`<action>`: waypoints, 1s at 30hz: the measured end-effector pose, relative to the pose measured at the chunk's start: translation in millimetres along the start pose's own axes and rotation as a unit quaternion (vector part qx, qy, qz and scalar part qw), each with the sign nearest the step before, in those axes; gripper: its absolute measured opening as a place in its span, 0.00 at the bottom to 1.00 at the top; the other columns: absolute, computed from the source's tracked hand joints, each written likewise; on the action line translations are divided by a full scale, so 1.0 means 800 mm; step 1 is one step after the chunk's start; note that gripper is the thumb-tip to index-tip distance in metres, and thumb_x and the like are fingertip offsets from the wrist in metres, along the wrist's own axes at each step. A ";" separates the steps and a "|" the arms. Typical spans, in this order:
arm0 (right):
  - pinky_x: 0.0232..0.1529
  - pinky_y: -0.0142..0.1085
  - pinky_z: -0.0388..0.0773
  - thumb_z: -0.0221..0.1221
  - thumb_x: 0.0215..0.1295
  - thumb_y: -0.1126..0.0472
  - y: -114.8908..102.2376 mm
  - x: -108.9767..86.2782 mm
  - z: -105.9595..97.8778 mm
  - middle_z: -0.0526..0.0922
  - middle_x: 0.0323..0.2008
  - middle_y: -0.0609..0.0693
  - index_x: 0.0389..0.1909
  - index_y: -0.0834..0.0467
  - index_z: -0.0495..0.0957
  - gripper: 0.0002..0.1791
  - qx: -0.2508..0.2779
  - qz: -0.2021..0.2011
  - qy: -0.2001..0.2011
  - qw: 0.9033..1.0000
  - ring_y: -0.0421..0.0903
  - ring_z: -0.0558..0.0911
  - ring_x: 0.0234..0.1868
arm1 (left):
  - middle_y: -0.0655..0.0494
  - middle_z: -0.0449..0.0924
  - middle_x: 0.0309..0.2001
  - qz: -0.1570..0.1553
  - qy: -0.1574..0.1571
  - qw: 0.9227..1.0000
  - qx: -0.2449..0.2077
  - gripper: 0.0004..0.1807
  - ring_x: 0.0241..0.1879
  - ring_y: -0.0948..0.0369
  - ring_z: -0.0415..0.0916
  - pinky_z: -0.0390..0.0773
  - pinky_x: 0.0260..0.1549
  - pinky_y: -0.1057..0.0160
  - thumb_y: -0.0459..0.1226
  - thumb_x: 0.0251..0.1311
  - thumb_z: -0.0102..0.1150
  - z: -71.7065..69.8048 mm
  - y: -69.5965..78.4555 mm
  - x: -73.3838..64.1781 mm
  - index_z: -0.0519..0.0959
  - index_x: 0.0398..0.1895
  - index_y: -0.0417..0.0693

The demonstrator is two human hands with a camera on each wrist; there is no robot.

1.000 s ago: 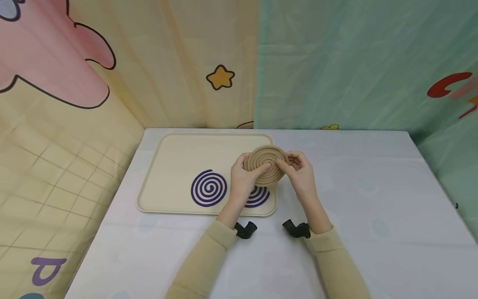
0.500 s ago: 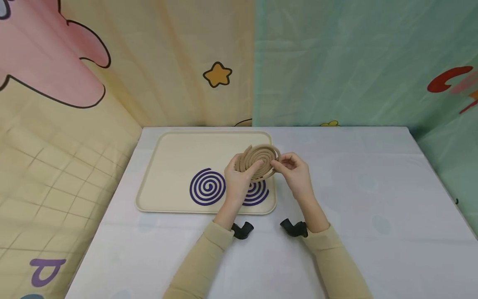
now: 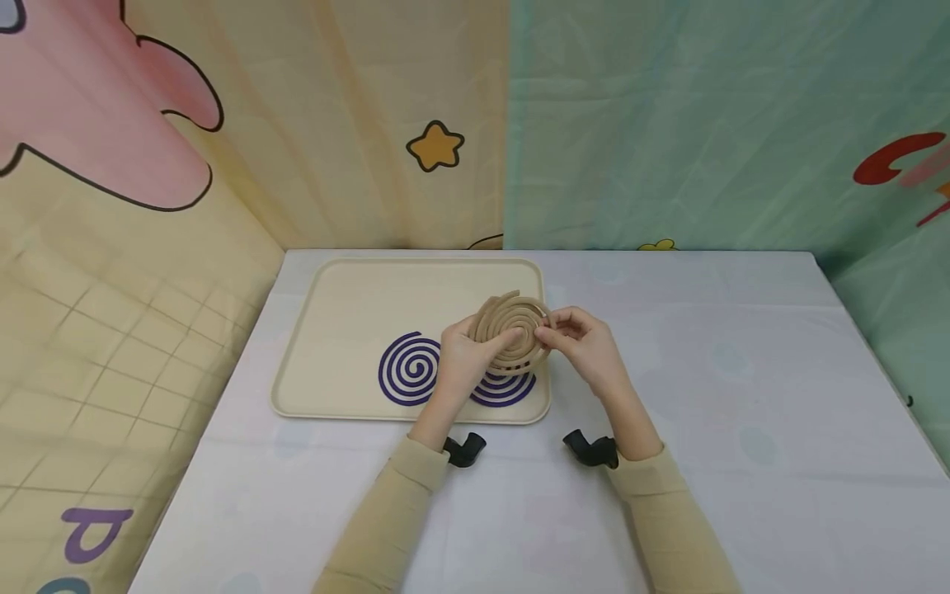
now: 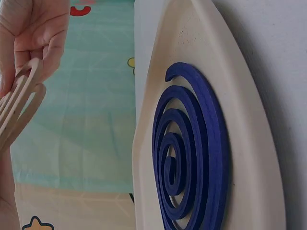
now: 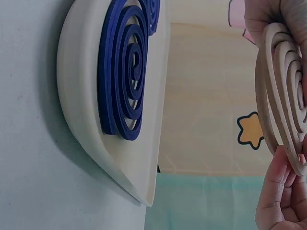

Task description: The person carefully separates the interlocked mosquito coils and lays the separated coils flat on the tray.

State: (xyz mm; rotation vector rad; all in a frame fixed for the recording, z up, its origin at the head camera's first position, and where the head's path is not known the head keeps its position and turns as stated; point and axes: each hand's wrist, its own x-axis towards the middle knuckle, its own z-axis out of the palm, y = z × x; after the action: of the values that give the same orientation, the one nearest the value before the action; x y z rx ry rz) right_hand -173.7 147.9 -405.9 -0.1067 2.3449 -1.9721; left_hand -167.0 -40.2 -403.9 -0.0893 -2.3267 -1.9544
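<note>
Above the tray's right part, both hands hold a tan mosquito coil (image 3: pixel 512 318), which seems to be two nested spirals partly pulled apart. My left hand (image 3: pixel 462 356) grips its left side, thumb laid over the front. At the right edge my right hand (image 3: pixel 590 346) pinches an outer ring between thumb and fingers. Side-on in the right wrist view, the tan coil (image 5: pixel 274 91) shows gaps between its rings, its outer loop standing off from the rest. On the tray lie two blue-purple coils; the left one (image 3: pixel 417 368) shows mostly, while the right one (image 3: pixel 505 403) is partly hidden.
A cream tray (image 3: pixel 349 289) with a raised rim lies on the white-covered table (image 3: pixel 705 371), left of centre. Patterned curtains (image 3: pixel 653 124) stand behind the table and along its sides. Black wrist mounts (image 3: pixel 590 450) stick out at the sleeve cuffs.
The tan coil was a flat, closely nested disc; its rings have since parted, and a free end stands up at the top. Both hands have shifted slightly left with it.
</note>
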 end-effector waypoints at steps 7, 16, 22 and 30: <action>0.33 0.29 0.79 0.67 0.62 0.61 -0.007 -0.003 -0.006 0.83 0.37 0.56 0.45 0.64 0.80 0.14 -0.077 -0.035 0.001 0.996 0.35 0.80 0.32 | 0.47 0.88 0.36 -0.038 -0.050 0.997 0.043 0.18 0.33 0.62 0.82 0.81 0.33 0.66 0.42 0.48 0.77 -0.003 -0.001 0.000 0.86 0.41 0.42; 0.30 0.28 0.79 0.65 0.64 0.62 -0.006 -0.002 -0.006 0.82 0.30 0.48 0.46 0.67 0.79 0.14 -0.042 -0.003 0.002 0.999 0.35 0.79 0.27 | 0.50 0.87 0.46 -0.059 -0.071 0.996 0.017 0.26 0.44 0.59 0.84 0.83 0.45 0.63 0.43 0.50 0.75 -0.003 -0.004 -0.003 0.82 0.54 0.49; 0.34 0.28 0.83 0.62 0.66 0.65 -0.004 -0.001 0.005 0.81 0.27 0.41 0.46 0.68 0.76 0.13 0.086 0.053 0.018 0.995 0.35 0.81 0.27 | 0.50 0.84 0.52 -0.047 -0.028 0.998 -0.031 0.27 0.52 0.57 0.82 0.81 0.52 0.61 0.41 0.53 0.73 -0.001 -0.006 -0.008 0.79 0.58 0.48; 0.39 0.31 0.84 0.64 0.64 0.63 -0.002 0.000 0.003 0.82 0.30 0.43 0.49 0.69 0.76 0.17 0.048 0.052 -0.014 0.997 0.35 0.83 0.31 | 0.47 0.87 0.46 -0.019 0.018 1.000 -0.002 0.22 0.48 0.55 0.83 0.82 0.48 0.60 0.40 0.52 0.73 -0.003 -0.011 -0.006 0.83 0.51 0.44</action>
State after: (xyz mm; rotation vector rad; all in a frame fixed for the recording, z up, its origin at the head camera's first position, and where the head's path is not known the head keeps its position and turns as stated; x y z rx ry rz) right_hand -173.6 145.6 -404.5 -0.0067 2.1858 -2.0162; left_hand -163.0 -43.8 -412.3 -0.0112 -2.3192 -1.9602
